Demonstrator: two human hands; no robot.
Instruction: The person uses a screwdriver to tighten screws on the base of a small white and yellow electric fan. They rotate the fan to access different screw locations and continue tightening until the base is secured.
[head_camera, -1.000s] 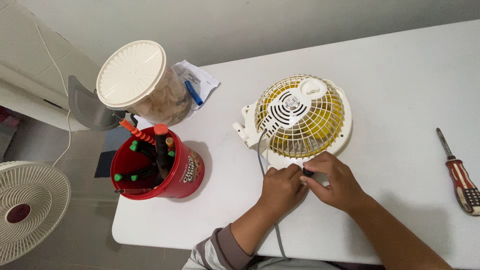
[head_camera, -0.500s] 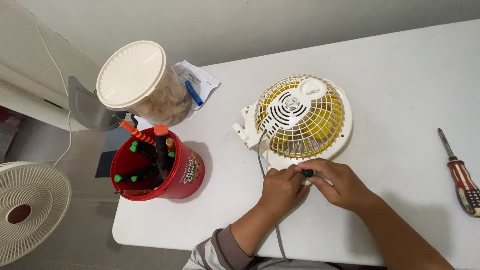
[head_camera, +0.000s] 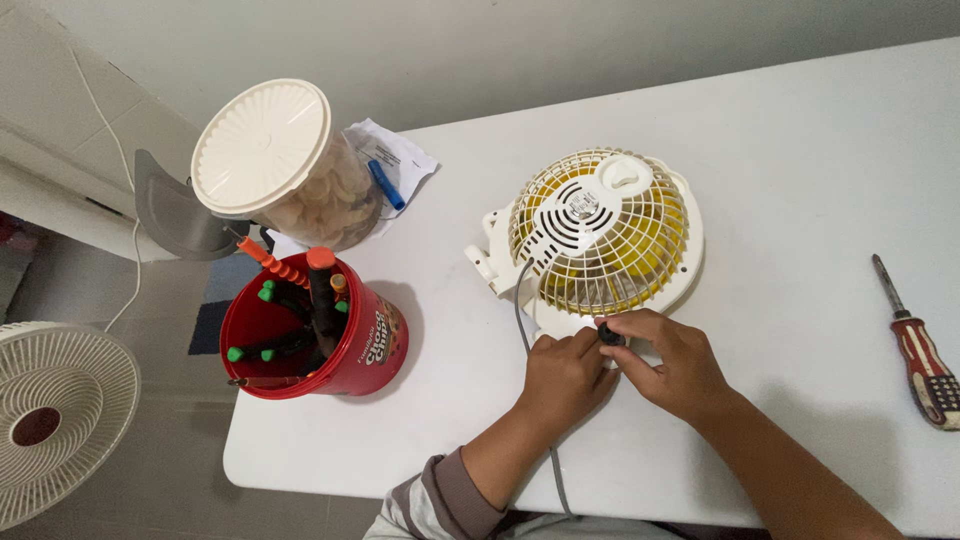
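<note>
- Small fan (head_camera: 600, 235), cream grille, yellow blades, lies face-down mid-table (head_camera: 800, 130), toward the near edge.
- Right hand (head_camera: 672, 365) pinches a small black knob (head_camera: 607, 335) at the fan's near rim.
- Left hand (head_camera: 562, 375) curled, touching the rim beside the knob; grey cord (head_camera: 522, 310) runs under it.
- Red bucket (head_camera: 365, 345) of tools near the left edge; screwdriver (head_camera: 915, 345) at the right edge.

The standing fan (head_camera: 50, 420) at the lower left of the frame is cut off by the edge. Both hands cover the small fan's (head_camera: 600, 235) lower rim; the black part (head_camera: 608, 335) pinched there is too small to identify.
</note>
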